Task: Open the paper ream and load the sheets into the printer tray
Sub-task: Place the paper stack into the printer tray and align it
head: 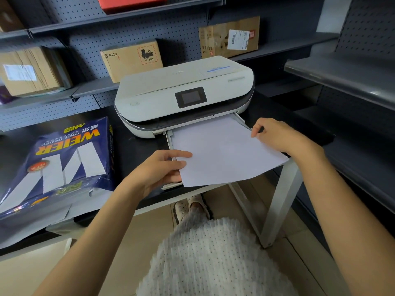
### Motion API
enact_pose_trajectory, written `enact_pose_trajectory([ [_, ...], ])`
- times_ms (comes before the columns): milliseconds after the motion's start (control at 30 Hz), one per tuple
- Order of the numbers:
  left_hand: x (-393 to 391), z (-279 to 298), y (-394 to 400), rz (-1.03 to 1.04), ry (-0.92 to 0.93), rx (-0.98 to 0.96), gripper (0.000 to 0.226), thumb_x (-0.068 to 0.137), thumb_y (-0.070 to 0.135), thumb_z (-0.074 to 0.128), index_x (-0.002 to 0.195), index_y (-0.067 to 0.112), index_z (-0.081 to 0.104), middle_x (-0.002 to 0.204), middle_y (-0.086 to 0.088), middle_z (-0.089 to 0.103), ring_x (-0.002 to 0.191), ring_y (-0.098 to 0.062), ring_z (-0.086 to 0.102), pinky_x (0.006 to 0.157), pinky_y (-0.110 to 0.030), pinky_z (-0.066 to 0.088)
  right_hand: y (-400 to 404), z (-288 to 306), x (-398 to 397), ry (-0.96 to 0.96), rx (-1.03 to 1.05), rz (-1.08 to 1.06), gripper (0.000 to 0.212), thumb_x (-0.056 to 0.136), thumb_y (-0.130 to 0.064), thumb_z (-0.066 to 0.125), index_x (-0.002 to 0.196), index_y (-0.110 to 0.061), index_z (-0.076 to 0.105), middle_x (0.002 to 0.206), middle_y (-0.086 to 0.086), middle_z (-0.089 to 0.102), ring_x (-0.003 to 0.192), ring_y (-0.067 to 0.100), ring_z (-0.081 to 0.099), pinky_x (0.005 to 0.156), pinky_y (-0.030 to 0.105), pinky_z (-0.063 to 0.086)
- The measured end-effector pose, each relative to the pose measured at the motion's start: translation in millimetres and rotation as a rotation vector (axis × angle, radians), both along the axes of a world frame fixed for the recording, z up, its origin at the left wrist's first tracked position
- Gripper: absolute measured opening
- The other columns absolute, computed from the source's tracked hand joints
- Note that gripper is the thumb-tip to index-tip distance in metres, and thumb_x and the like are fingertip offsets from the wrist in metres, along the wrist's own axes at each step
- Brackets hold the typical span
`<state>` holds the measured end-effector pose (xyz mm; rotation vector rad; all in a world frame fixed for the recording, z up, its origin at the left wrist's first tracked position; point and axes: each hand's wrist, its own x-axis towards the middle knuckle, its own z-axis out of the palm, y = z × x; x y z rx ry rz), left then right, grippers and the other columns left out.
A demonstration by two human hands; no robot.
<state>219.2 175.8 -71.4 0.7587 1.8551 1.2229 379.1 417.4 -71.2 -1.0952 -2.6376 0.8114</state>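
Your left hand (164, 167) pinches sheets (224, 152) at near corner, right hand (277, 135) pinches far edge. Stack skewed over printer tray (168, 142); push now, corners may jam.

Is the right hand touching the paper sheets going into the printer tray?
Touching. The head view shows the right hand pinching the right edge of the sheets.

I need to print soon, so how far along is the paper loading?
Done: the ream lies torn open on the table. In hand: the left hand and right hand hold the sheets by their side edges, partly slid into the pulled-out tray. Left: seat the sheets fully, then push the tray into the printer.
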Motion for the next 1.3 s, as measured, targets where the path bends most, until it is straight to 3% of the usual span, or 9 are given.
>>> enact_pose_trajectory([
  [100,1.1,0.6,2.3,0.023,0.067,-0.007,0.032,0.099,0.002,0.05,0.13,0.006,0.058,0.043,0.01,0.059,0.041,-0.004,0.059,0.054,-0.009,0.051,1.2,-0.2,-2.8,0.036,0.024,-0.008,0.019,0.099,-0.01,0.043,0.102,-0.021,0.058,0.083,-0.003,0.047,0.087,0.023,0.052,0.07,0.032,0.04],
  [233,-5.4,0.6,4.9,0.05,0.231,-0.056,0.032,0.095,0.009,0.061,0.127,0.01,0.063,0.069,-0.008,0.069,0.046,-0.008,0.063,0.059,-0.015,0.057,2.8,-3.3,-6.6,0.066,0.025,-0.033,0.014,0.098,-0.014,0.048,0.105,-0.021,0.058,0.108,0.007,0.055,0.093,0.024,0.056,0.071,0.031,0.041],
  [333,-11.5,-0.6,8.4,0.039,0.311,-0.074,0.033,0.093,0.01,0.063,0.126,0.01,0.064,0.071,-0.018,0.069,0.044,-0.013,0.064,0.053,-0.016,0.055,3.9,-5.5,-8.2,0.113,0.038,-0.045,0.014,0.097,-0.015,0.051,0.108,-0.019,0.058,0.11,0.008,0.056,0.09,0.022,0.054,0.061,0.027,0.039],
  [500,-19.8,-5.2,14.4,0.015,0.485,-0.114,0.029,0.094,0.015,0.061,0.123,0.013,0.065,0.05,-0.003,0.066,0.041,-0.016,0.061,0.055,-0.023,0.054,4.5,-3.8,-14.3,0.162,0.032,-0.046,0.016,0.095,-0.018,0.058,0.111,-0.017,0.06,0.114,0.01,0.06,0.095,0.025,0.059,0.07,0.031,0.041],
  [633,-24.5,-5.6,19.6,0.037,0.461,-0.056,0.027,0.093,0.015,0.062,0.119,0.011,0.067,0.053,-0.012,0.065,0.041,-0.016,0.061,0.053,-0.022,0.051,8.2,0.4,-18.6,0.179,-0.006,-0.03,0.018,0.094,-0.017,0.059,0.111,-0.018,0.063,0.119,0.012,0.06,0.102,0.025,0.058,0.076,0.032,0.04],
  [767,-28.5,-9.0,22.6,0.051,0.46,-0.015,0.024,0.095,0.015,0.058,0.116,0.016,0.07,0.056,-0.004,0.054,0.039,-0.014,0.056,0.052,-0.025,0.05,13.3,2.2,-21.8,0.18,-0.044,-0.028,0.016,0.094,-0.019,0.058,0.109,-0.02,0.063,0.121,0.012,0.058,0.103,0.023,0.055,0.078,0.032,0.04],
  [900,-34.3,-16.0,23.7,0.049,0.489,-0.002,0.024,0.097,0.014,0.055,0.114,0.02,0.07,0.052,0.005,0.039,0.044,-0.014,0.037,0.045,-0.023,0.036,15.8,-0.8,-26.9,0.161,-0.052,-0.013,0.014,0.094,-0.02,0.057,0.107,-0.023,0.062,0.122,0.012,0.059,0.107,0.025,0.056,0.085,0.035,0.045],
  [1067,-37.6,-20.4,24.1,0.038,0.605,0.034,0.022,0.096,0.018,0.054,0.108,0.027,0.071,0.054,0.011,0.044,0.043,-0.007,0.042,0.05,-0.021,0.04,16.6,-2.6,-33.6,0.123,-0.039,-0.002,0.024,0.096,-0.02,0.054,0.119,-0.019,0.06,0.123,0.012,0.059,0.109,0.029,0.057,0.089,0.039,0.046],
  [1300,-40.5,-22.5,22.0,0.024,0.657,0.05,0.022,0.095,0.02,0.054,0.108,0.028,0.071,0.066,0.004,0.051,0.047,-0.007,0.049,0.059,-0.024,0.045,19.6,-7.4,-36.0,0.076,0.048,-0.05,0.024,0.096,-0.021,0.047,0.117,-0.027,0.058,0.118,0.007,0.06,0.104,0.029,0.058,0.092,0.048,0.05],
])
